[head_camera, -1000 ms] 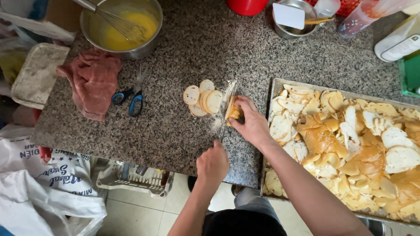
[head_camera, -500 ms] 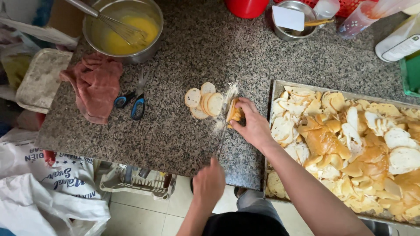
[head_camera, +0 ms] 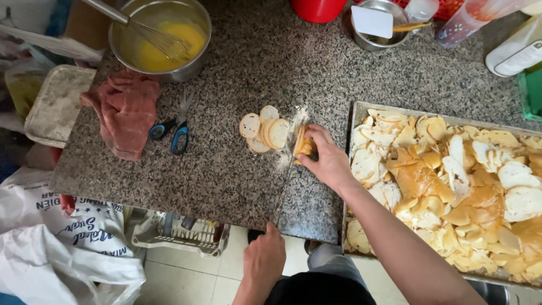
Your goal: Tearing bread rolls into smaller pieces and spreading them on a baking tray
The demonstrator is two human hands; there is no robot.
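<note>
My right hand [head_camera: 330,164] presses a small end piece of bread [head_camera: 303,144] down on the speckled granite counter [head_camera: 226,169]. My left hand [head_camera: 265,257] grips the handle of a long thin knife [head_camera: 288,169] at the counter's near edge. The blade runs up across the counter, along the left side of the bread piece. A small pile of round bread slices [head_camera: 264,129] lies just left of the blade, with crumbs around it.
A metal tray [head_camera: 357,113] heaped with bread slices fills the right side. A pot of yellow beaten egg with a whisk [head_camera: 161,36], a red cloth [head_camera: 127,110] and blue-handled scissors [head_camera: 172,133] sit to the left. Containers line the far edge.
My left hand has drawn back toward my body, off the counter's edge, pulling the knife with it. My right hand stays on the bread piece.
</note>
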